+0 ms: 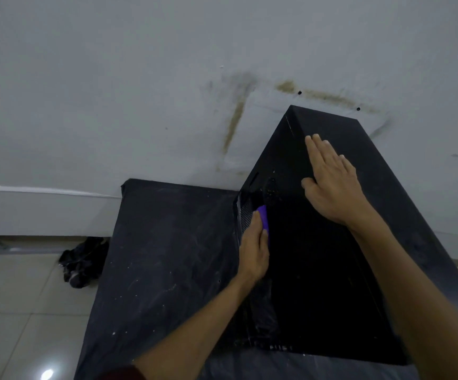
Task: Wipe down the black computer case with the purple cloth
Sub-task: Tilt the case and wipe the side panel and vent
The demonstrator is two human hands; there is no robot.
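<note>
1. Black computer case [318,283]: upright on a dusty black mat [167,256] over a tiled floor [16,297], far end close to a stained white wall [140,78].
2. Left hand [254,248]: closed over the purple cloth [264,218], with only a small fold showing past the fingers. Presses it against the case's left side face, just beside a mesh vent [245,215].
3. Right hand [332,185]: flat on the top panel, fingers straight and near together, thumb spread, holding nothing. Seems to steady the case.
4. Case, by judgement: stiff and boxy, probably heavy enough to stay put under a light wipe, yet tall enough to rock under a sideways push. Best braced from the top, not lifted.
5. Panels look smooth and likely slippery under a bare palm. Mesh looks rougher and likely to catch the cloth and trap dust.
6. Cloth, by judgement: soft, light and quick to bunch. Best kept wadded under the palm, with a flat face turned to the panel.
7. Pale specks show on the side face and near the bottom edge, so plenty appears left to wipe.
8. Dark bundle [81,263]: on the floor left of the mat, well apart from the case.
</note>
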